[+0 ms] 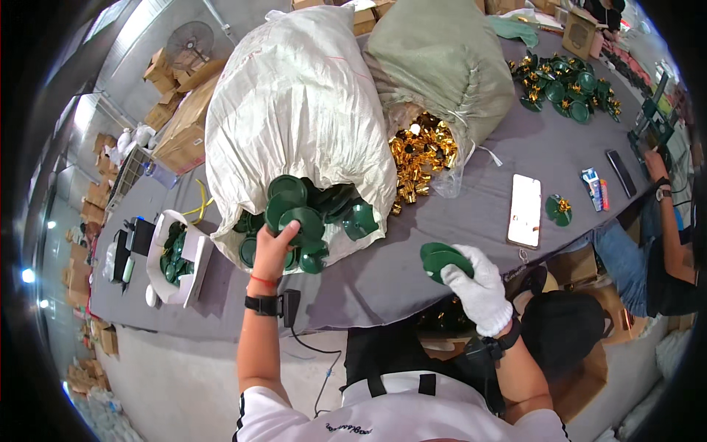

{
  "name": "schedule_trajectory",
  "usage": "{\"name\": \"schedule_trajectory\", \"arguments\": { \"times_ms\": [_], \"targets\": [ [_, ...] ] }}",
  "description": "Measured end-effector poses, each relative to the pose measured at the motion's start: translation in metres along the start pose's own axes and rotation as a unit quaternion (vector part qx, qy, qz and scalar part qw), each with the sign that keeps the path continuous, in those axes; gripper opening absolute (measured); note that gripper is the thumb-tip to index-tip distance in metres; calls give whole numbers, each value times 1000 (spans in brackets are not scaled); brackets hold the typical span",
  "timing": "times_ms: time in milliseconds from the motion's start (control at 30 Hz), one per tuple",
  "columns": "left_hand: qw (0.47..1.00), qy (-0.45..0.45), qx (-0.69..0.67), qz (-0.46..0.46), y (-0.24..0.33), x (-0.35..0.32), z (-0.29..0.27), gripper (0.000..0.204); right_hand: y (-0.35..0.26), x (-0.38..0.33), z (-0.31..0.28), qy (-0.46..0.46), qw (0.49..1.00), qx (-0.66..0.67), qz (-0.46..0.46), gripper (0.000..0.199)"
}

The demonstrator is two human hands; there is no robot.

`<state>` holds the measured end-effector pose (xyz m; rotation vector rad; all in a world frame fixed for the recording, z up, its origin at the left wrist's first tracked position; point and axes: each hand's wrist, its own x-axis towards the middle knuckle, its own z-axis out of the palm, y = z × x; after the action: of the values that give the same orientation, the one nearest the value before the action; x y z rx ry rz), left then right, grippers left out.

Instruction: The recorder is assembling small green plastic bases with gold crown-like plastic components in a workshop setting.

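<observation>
My bare left hand (275,252) is closed on a dark green plastic disc (303,225) at the mouth of a big white woven sack (294,96). Several more such discs (361,221) spill from that opening. In a white knit glove, my right hand (479,291) pinches a couple of green discs (444,259) just over the table's near edge. A khaki sack (442,59) leans beside the white one, with shiny gold bow-like pieces (423,158) showing at its opening.
On the grey-covered table (471,210) lie a white-screened phone (524,211), one disc with a gold piece (558,210) and a dark phone (621,173). A pile of green-and-gold pieces (567,85) is at back right. A white bin (166,258) holds green pieces. Another person's arm (666,214) is at right.
</observation>
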<state>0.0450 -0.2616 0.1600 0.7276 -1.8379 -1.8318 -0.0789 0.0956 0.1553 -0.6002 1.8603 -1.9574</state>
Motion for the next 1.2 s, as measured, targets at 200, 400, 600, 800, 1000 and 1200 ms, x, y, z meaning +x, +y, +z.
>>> {"name": "schedule_trajectory", "arguments": {
  "times_ms": [200,400,600,800,1000,1200],
  "targets": [
    [920,-28,-356,-160,-17,-11,11,27,0,-20,18,-35,998,-48,-25,27],
    [976,-62,-206,17,-5,-105,97,35,-7,-40,43,-118,966,229,-32,32],
    [934,-129,-325,-74,-25,-167,133,48,-16,-57,51,-80,954,-151,-246,33],
    [841,-242,-432,-220,-31,-167,125,67,-16,-81,39,-119,929,-273,-219,30],
    [842,-249,-423,-226,-33,-181,125,64,-3,-97,51,-86,916,-297,-255,44],
    [846,-222,-429,-224,-42,-184,135,63,4,-93,52,-81,917,-321,-222,76]
  ]
}}
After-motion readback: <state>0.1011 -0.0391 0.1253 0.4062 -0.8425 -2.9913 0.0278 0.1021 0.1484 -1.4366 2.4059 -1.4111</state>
